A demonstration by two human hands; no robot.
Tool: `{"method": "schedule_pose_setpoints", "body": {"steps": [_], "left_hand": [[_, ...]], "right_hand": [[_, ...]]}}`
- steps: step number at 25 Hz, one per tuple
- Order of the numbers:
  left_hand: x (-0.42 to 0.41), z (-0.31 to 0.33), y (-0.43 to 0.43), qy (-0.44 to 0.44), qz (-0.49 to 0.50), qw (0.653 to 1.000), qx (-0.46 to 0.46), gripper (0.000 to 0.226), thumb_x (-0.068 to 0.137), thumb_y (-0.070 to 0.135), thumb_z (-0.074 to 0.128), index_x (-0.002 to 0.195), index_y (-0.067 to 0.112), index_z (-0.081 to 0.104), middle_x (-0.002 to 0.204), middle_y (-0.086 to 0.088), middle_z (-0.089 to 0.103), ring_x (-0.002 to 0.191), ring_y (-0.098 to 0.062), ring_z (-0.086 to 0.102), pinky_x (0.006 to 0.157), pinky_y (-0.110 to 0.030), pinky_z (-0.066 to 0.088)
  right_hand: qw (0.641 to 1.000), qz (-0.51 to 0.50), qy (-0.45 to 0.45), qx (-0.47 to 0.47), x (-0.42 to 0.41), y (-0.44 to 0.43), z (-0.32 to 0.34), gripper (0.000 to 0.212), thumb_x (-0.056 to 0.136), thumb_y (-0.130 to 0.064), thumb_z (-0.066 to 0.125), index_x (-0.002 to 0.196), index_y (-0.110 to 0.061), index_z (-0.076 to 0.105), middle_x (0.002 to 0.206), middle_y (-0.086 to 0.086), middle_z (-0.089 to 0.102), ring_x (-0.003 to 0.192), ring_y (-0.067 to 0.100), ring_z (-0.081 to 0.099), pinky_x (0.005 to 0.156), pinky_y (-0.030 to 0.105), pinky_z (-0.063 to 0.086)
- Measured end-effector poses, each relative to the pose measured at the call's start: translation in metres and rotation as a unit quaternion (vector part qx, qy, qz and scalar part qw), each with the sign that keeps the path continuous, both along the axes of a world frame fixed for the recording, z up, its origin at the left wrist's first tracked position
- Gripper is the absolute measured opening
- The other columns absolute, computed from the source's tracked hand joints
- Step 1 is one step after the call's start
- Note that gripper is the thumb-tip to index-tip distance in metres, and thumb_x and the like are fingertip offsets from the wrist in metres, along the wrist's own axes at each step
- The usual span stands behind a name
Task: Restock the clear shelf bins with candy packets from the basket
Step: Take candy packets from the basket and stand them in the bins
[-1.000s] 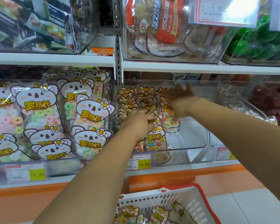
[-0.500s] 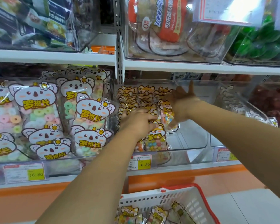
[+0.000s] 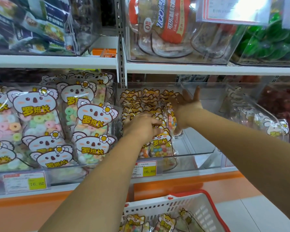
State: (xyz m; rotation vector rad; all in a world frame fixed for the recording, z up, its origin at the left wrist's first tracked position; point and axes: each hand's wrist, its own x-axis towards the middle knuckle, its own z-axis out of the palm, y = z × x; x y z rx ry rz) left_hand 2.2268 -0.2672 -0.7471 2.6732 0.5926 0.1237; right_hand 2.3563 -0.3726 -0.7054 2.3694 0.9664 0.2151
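Left hand (image 3: 141, 126) first: it sat on the front of the row of cat-faced candy packets (image 3: 161, 144) in the middle clear bin (image 3: 196, 143), fingers bent over the packet tops. The thumb was hidden under the hand, so I could not tell whether I was gripping the packets or only pressing on them.

At the far left, the neighbouring bin (image 3: 65, 173) was cut off by the frame edge. It was packed with koala-faced packets (image 3: 92, 118) of pastel ring sweets, overlapping so that several showed only a face. On the yellow price tag (image 3: 24, 181) beneath it I could read 16.80; the rest of the print was too small.

In the middle bin the cat-faced packets stood upright in rows toward the back, filling its left part. Of the rear ones only ears and faces showed. My left forearm covered the lower part of the front-left packets.

My right hand (image 3: 185, 108) was spread wide, palm flat against the right side of that row, thumb pointing down, holding nothing. It hid most of the rightmost packet. Beyond it lay the bin's bare floor.

Further right, another bin (image 3: 266, 113) held pale packets (image 3: 274, 128) whose design was washed out by glare. Something dark red beyond them was cut off and unclear.

Below, the white basket (image 3: 182, 206) with its red handle ran off the bottom edge. More cat-faced packets lay in it, only their upper parts visible.
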Motion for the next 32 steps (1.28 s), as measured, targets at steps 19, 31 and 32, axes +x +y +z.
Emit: {"method": "schedule_pose_setpoints", "body": {"steps": [19, 31, 32], "left_hand": [[0.001, 0.001, -0.001, -0.009, 0.016, 1.0, -0.006, 0.046, 0.079, 0.061, 0.067, 0.123, 0.049, 0.06, 0.155, 0.01, 0.034, 0.144, -0.013, 0.025, 0.119, -0.05, 0.004], [-0.024, 0.045, -0.034, -0.13, 0.035, 0.99, -0.039, 0.044, 0.081, 0.051, 0.071, 0.121, 0.034, 0.067, 0.132, 0.007, 0.06, 0.119, -0.019, 0.056, 0.106, -0.042, 0.041], [-0.031, 0.051, -0.042, -0.147, 0.021, 0.988, -0.04, 0.04, 0.084, 0.046, 0.07, 0.121, 0.031, 0.067, 0.133, 0.006, 0.06, 0.12, -0.019, 0.056, 0.104, -0.037, 0.043]], "right_hand": [[0.999, 0.01, -0.035, 0.023, -0.004, -0.005, 0.002, 0.11, 0.072, -0.072, 0.063, 0.154, -0.02, 0.01, 0.154, 0.01, 0.025, 0.147, 0.038, 0.005, 0.108, 0.072, -0.007], [0.911, 0.074, 0.181, 0.364, -0.04, -0.073, 0.054, 0.036, 0.093, -0.006, 0.048, 0.128, -0.009, 0.059, 0.13, 0.015, 0.059, 0.12, 0.031, 0.051, 0.094, 0.033, 0.041], [0.88, 0.07, 0.198, 0.426, -0.053, -0.089, 0.057, 0.036, 0.094, -0.002, 0.046, 0.125, -0.011, 0.062, 0.129, 0.01, 0.061, 0.119, 0.027, 0.054, 0.094, 0.029, 0.041]]}}
